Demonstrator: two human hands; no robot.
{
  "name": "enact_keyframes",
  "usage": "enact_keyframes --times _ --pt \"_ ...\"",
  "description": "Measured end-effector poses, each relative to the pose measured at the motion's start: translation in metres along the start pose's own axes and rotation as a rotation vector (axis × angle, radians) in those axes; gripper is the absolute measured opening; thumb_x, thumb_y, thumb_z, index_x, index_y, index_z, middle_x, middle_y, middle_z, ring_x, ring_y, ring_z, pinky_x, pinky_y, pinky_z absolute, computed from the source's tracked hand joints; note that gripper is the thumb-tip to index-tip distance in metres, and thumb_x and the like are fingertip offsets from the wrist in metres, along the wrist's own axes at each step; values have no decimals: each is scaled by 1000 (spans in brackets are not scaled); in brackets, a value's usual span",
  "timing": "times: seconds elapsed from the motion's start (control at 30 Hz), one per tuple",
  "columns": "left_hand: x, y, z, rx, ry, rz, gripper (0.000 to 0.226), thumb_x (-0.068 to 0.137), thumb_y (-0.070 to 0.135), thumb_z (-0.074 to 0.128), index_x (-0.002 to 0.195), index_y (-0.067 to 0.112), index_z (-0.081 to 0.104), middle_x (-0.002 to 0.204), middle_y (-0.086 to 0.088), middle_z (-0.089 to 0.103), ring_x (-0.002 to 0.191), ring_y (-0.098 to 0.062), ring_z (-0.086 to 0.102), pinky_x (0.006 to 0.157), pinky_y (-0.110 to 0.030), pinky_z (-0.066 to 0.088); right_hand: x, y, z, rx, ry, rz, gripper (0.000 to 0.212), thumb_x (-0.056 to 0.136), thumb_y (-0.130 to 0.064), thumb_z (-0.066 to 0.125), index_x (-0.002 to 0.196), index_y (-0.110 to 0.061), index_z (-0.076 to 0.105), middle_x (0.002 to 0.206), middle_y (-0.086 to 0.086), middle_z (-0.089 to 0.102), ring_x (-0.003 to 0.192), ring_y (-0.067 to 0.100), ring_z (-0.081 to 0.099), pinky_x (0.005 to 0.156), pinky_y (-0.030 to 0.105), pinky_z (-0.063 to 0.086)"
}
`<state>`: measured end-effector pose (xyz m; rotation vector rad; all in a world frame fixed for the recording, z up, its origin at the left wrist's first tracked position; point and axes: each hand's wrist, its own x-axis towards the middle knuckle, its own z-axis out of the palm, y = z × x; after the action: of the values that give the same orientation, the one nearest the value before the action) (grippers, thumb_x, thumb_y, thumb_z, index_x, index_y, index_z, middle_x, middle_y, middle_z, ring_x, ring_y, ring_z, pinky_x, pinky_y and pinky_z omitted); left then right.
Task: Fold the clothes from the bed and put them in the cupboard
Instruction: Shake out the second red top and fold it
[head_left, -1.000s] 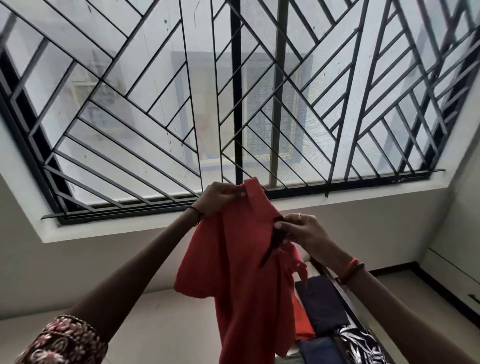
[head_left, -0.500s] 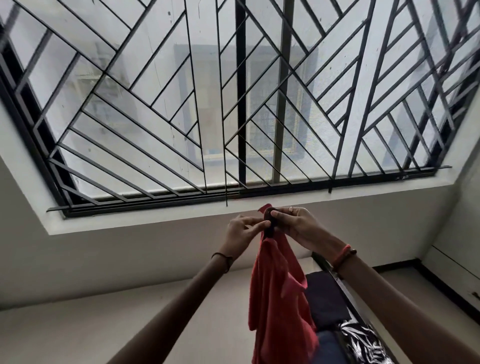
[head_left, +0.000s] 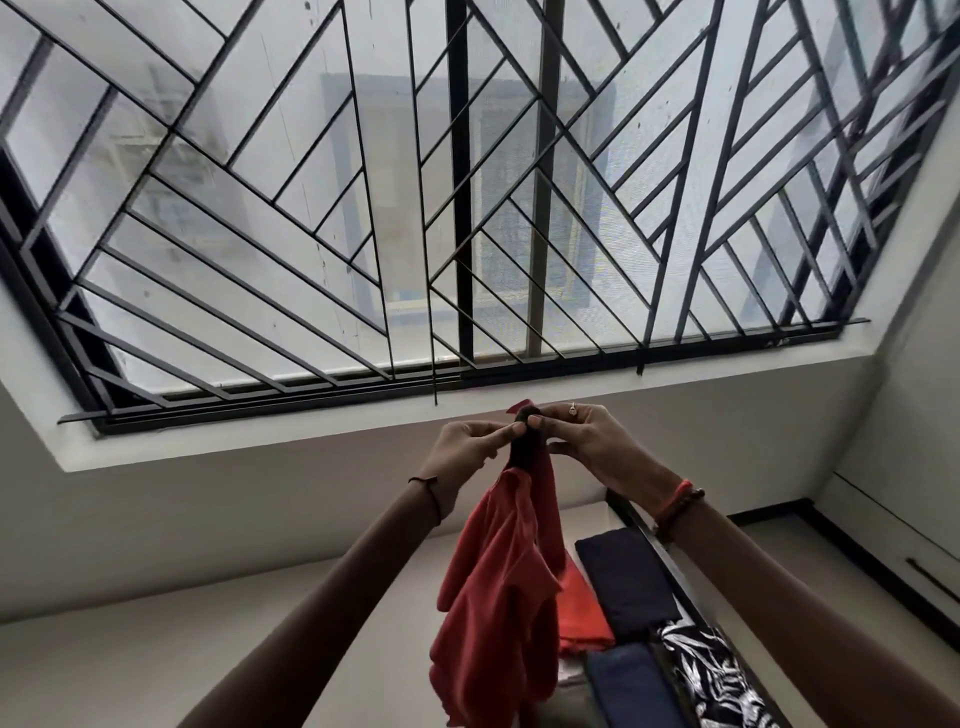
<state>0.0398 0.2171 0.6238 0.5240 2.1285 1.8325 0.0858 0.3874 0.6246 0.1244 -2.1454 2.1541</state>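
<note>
- Both hands meet high at the centre of the room's view: the left hand (head_left: 470, 449) pinches the top of the red garment (head_left: 498, 597) with its fingertips, while the right hand (head_left: 592, 441) has its fingers curled round the same bunched top
- Beyond them the window grille (head_left: 363, 234) fills everything from 9 through 12 to 3 o'clock; I'd say a lively upward shake could snag cloth on a bar end
- From the grip the red garment hangs limp toward 6 o'clock, bunched rather than spread, so a fold started from this hold would likely come out crooked
- Down at 5 o'clock lies the folded pile (head_left: 626, 582), near the hanging cloth; a drop or careless swing could drag across it and undo it
- At the pinch itself the dark band (head_left: 525, 447) is narrow, and so small a hold might slip free
</note>
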Motion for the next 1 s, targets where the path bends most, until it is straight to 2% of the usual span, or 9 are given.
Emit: enact_keyframes --times 0.13,0.2,0.27,0.4,0.47,0.57,0.67,0.87,1.0 --pt "-1 2 -3 -48 44 -29 23 82 27 70 99 12 73 70 9 60 62 0 41 53 -11 33 2 3 12 -206 189 -42 11 84 -25 68 87 -15 65 78 9 63 68 17 60 60 25 51" --pt "-2 1 -4 -79 86 -36 24 81 24 71 100 9 73 71 9 62 61 1 41 49 -6 33 -3 14 25 -326 364 -56 30 80 -43 71 82 -16 56 72 4 61 63 17 59 54 30 50" --pt "-4 -1 -6 -96 118 -52 25 81 23 71 101 8 72 73 7 60 65 -3 40 51 -9 34 -17 27 39 -442 339 -26 43 69 -51 78 85 -18 55 74 -3 61 65 12 58 58 28 49" --pt "-4 -4 -8 -145 159 -99 26 81 21 72 103 7 71 77 7 62 70 -4 43 62 -18 34 -35 56 59 -682 164 13 40 72 -36 79 103 -24 57 88 -12 64 78 2 62 67 10 48" --pt "-5 -5 -9 -156 168 -111 25 81 22 72 102 8 72 81 5 63 73 -5 44 65 -20 34 -34 61 62 -752 205 -4 18 78 -25 72 90 -26 59 76 -15 60 65 -4 57 58 8 42" --pt "-6 -6 -13 -185 197 -122 23 80 21 72 100 10 72 81 6 63 74 -6 44 65 -20 34 -27 63 53 -680 301 17 11 80 -12 65 79 -23 62 65 -13 59 53 -6 55 53 10 41" --pt "-6 -6 -21 -212 223 -127 17 80 22 73 94 12 72 80 5 61 73 -8 42 63 -20 34 -22 61 40 -535 369 -13 22 83 -9 64 75 -29 61 69 -7 62 60 3 58 56 11 45" --pt "-5 -5 -27 -150 197 -70 13 78 20 74 86 11 72 66 8 57 61 -2 44 55 -13 35 -15 44 31 -695 416 -430 13 86 -6 65 92 -15 72 84 -8 68 80 -5 62 75 7 45" --pt "-6 0 -28 -83 140 15 22 80 16 72 96 0 71 68 8 62 50 13 51 50 -1 35 -9 26 30 -841 347 -701 16 86 -11 64 100 -7 72 90 3 69 87 9 63 82 16 47"
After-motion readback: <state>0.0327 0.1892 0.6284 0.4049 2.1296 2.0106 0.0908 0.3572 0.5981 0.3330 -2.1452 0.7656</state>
